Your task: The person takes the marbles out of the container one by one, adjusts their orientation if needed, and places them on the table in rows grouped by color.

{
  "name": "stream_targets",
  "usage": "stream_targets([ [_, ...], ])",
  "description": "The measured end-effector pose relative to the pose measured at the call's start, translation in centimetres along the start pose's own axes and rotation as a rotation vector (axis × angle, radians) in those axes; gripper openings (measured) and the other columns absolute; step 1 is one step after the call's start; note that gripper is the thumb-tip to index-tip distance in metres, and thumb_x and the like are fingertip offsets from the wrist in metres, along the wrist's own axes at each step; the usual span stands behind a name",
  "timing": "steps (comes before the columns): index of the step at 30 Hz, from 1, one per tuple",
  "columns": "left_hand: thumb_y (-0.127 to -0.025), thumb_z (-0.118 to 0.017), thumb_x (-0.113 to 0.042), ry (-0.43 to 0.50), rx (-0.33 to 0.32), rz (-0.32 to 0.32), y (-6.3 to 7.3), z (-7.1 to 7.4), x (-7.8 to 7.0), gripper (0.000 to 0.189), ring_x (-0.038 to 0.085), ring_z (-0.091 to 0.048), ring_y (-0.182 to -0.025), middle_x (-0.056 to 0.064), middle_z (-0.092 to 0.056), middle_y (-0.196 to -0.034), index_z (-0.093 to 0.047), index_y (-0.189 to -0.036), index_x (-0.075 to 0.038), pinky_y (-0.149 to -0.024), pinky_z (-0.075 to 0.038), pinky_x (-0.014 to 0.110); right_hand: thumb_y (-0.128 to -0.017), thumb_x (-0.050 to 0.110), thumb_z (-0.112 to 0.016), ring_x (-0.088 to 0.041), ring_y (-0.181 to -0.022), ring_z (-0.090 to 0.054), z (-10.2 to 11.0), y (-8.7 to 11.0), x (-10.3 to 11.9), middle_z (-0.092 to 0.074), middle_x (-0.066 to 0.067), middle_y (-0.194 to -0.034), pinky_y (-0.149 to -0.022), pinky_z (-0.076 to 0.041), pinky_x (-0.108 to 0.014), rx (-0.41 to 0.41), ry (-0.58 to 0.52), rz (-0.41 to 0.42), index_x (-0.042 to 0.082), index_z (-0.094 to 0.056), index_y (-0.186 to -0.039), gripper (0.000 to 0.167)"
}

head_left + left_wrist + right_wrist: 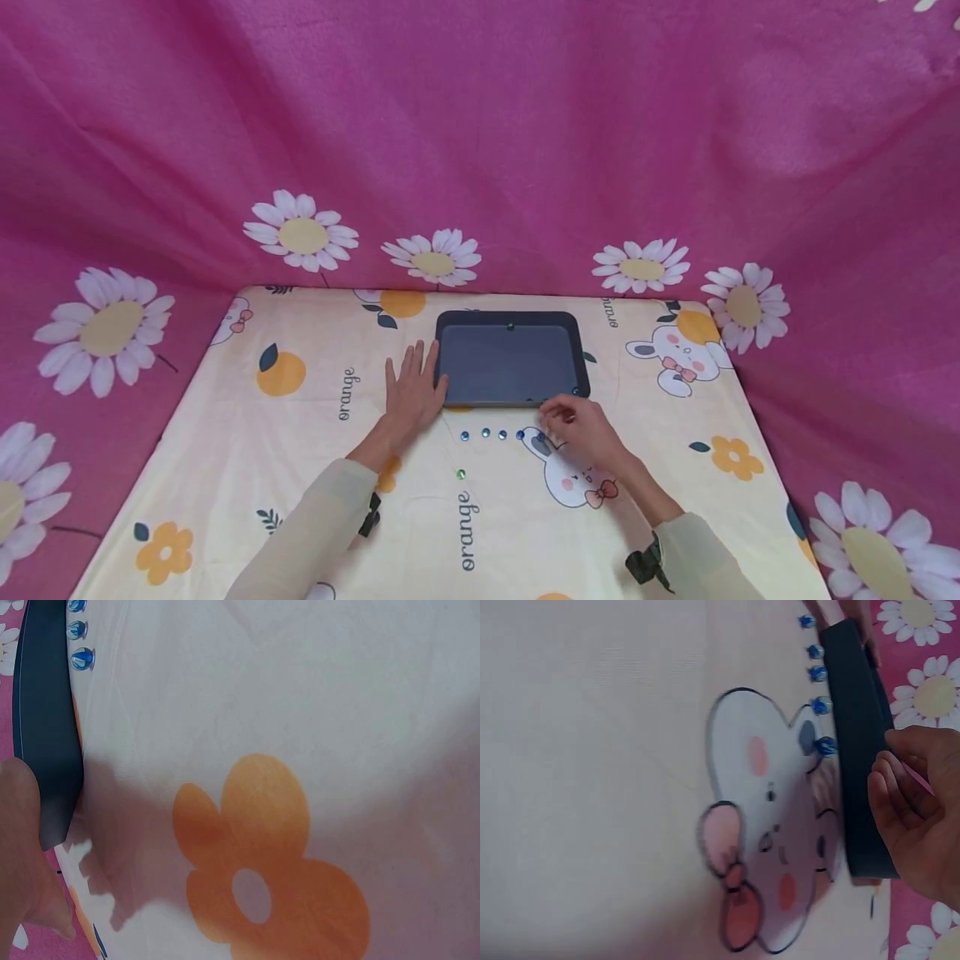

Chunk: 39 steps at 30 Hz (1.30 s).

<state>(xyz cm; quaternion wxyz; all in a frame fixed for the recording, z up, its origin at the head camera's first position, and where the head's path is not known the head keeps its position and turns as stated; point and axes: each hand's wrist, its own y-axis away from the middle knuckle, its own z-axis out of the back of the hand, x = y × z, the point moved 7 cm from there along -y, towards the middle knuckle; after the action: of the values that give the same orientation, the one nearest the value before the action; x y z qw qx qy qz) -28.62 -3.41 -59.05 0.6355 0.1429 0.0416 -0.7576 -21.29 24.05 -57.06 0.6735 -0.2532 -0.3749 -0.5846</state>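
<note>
My left hand point(415, 390) rests with fingers spread beside the left side of a dark rectangular tray point(442, 367). Its thumb is right at the tray's near left corner. My right hand point(581, 425) is at the tray's near right corner, fingers curled and thumb tip close to the index fingertip; I cannot tell whether something small sits between them. Along the tray's near side runs a row of several blue glass marbles point(502, 435). A green marble point(461, 474) lies closer to me. Inside the tray, a green marble point(511, 327) touches the far wall and a dark marble point(575, 391) sits at the near right corner.
A cream tablecloth point(300, 450) printed with oranges, flowers and rabbits covers the table. Behind and on both sides hangs a magenta curtain point(480, 150) with white daisies. Dark straps with small devices point(645, 567) are on both wrists.
</note>
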Motion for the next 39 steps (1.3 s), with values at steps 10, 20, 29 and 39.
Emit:
stream_targets([
  [10, -0.104, -0.037, -0.043, 0.033, -0.013, 0.010, -0.2, -0.1, 0.1, 0.069, 0.030, -0.007, -0.152, 0.014, -0.012, -0.166, -0.014, -0.162, -0.015, -0.117, 0.005, 0.057, -0.093, 0.012, -0.071, -0.018, -0.083, -0.067, 2.2, -4.3, 2.5, -0.072, -0.002, -0.091, -0.075, -0.056, -0.033, -0.100, 0.063, 0.088, 0.004, -0.073, -0.106, 0.016],
  [20, -0.103, -0.039, -0.044, 0.034, -0.036, 0.006, 0.0, 0.1, 0.0, 0.069, 0.031, -0.010, -0.151, 0.014, -0.014, -0.165, -0.017, -0.162, -0.015, -0.117, 0.003, 0.058, -0.092, 0.021, -0.073, -0.025, -0.090, -0.068, 2.7, -9.6, 3.8, -0.073, -0.011, -0.097, -0.083, -0.054, -0.042, -0.231, 0.162, 0.045, 0.002, -0.073, -0.106, 0.024],
  [29, -0.103, -0.038, -0.044, 0.013, -0.034, 0.012, 0.1, 0.0, 0.0, 0.069, 0.030, -0.010, -0.151, 0.014, -0.014, -0.165, -0.016, -0.162, -0.015, -0.118, 0.002, 0.058, -0.092, 0.023, -0.073, -0.028, -0.097, -0.066, 1.7, -12.8, 3.2, -0.071, -0.017, -0.112, -0.088, -0.053, -0.043, -0.232, 0.153, -0.077, -0.001, -0.069, -0.123, 0.039],
  [39, -0.103, -0.040, -0.044, 0.010, -0.031, 0.006, 0.1, 0.1, 0.0, 0.069, 0.031, -0.011, -0.151, 0.015, -0.015, -0.165, -0.016, -0.162, -0.015, -0.118, 0.001, 0.058, -0.092, 0.022, -0.072, -0.030, -0.100, -0.067, 0.9, -14.7, 2.1, -0.071, -0.018, -0.110, -0.088, -0.053, -0.044, -0.296, 0.138, -0.166, -0.002, -0.071, -0.118, 0.035],
])
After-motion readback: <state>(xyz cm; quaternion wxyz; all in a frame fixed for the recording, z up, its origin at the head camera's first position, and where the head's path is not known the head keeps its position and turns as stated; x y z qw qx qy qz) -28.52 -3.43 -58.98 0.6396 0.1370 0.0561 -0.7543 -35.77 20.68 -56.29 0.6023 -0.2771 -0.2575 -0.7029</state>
